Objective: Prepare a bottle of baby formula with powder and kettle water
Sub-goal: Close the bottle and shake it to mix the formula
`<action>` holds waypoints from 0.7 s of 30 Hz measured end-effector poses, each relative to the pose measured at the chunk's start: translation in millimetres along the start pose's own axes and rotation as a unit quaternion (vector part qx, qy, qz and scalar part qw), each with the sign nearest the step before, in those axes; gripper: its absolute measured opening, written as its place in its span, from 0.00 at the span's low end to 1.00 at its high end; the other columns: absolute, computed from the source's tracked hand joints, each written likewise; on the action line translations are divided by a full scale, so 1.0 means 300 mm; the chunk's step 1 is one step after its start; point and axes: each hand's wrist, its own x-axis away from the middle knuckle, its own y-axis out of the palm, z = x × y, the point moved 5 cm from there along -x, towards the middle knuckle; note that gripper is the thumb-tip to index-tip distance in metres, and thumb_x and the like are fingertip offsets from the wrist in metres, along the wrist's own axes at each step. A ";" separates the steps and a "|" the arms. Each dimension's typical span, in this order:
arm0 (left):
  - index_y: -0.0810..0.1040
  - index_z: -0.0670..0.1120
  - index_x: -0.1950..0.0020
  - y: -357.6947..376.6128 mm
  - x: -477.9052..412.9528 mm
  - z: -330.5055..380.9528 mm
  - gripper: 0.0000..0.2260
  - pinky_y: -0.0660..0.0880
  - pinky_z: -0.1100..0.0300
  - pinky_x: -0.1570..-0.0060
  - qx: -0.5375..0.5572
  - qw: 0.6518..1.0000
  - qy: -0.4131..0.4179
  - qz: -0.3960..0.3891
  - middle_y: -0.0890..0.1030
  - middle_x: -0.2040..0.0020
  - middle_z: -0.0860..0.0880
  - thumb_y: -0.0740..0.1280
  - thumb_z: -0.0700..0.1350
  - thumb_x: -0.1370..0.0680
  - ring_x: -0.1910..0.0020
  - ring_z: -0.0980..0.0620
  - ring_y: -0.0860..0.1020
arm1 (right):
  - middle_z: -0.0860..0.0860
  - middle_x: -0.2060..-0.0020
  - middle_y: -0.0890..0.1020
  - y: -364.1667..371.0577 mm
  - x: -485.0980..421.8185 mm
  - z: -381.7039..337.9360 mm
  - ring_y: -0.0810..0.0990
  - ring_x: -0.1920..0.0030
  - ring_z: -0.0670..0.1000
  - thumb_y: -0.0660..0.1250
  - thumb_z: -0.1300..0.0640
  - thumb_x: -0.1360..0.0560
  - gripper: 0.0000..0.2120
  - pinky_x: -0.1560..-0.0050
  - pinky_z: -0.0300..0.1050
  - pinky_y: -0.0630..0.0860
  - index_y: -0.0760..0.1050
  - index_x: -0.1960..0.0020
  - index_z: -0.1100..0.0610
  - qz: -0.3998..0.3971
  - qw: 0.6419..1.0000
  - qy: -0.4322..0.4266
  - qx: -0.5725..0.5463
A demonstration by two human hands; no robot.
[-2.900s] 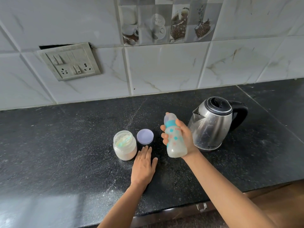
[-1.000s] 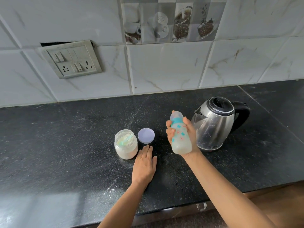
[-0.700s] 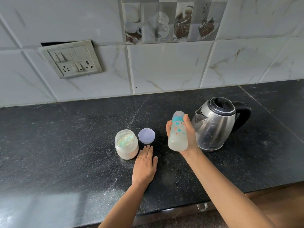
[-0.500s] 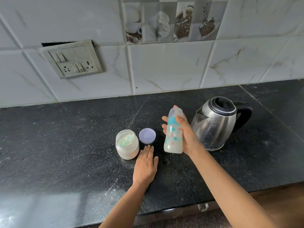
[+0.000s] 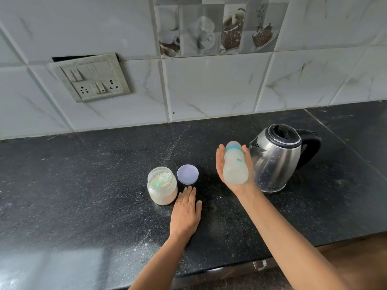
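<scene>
Fingers of the right hand point(image 5: 219, 167) wrap a milky, teal-collared plastic baby bottle point(image 5: 235, 166). The left hand point(image 5: 185, 212) lies flat, fingers straight, on black stone counter point(image 5: 83, 185).

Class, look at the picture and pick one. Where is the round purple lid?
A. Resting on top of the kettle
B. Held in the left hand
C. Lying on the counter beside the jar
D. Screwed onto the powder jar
C: the lid lies flat on the counter just to the right of the open jar, while the left hand rests flat in front of it, not holding it.
</scene>
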 end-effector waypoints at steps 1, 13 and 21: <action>0.64 0.42 0.27 0.000 0.001 0.001 0.24 0.51 0.58 0.27 -0.002 1.000 0.001 0.002 0.66 0.27 0.44 0.51 0.52 0.19 0.26 0.48 0.60 | 0.55 0.45 0.81 0.001 0.002 0.006 0.84 0.60 0.53 0.81 0.50 0.41 0.38 0.66 0.47 0.82 0.74 0.34 0.55 -0.005 0.999 0.009 0.047; 0.64 0.43 0.27 0.004 -0.003 -0.004 0.22 0.51 0.58 0.27 0.005 1.000 -0.003 -0.002 0.66 0.27 0.44 0.54 0.51 0.19 0.26 0.48 0.60 | 0.58 0.52 0.76 0.082 0.028 0.027 0.79 0.61 0.53 0.73 0.52 0.31 0.29 0.61 0.45 0.80 0.67 0.33 0.53 -0.080 0.991 0.020 0.103; 0.64 0.43 0.27 0.002 -0.002 -0.004 0.23 0.49 0.60 0.28 0.001 1.000 -0.003 -0.003 0.66 0.27 0.45 0.52 0.52 0.20 0.26 0.49 0.60 | 0.56 0.55 0.77 0.060 0.026 0.027 0.82 0.64 0.51 0.74 0.39 0.35 0.30 0.63 0.42 0.82 0.74 0.42 0.58 -0.022 0.997 0.004 0.071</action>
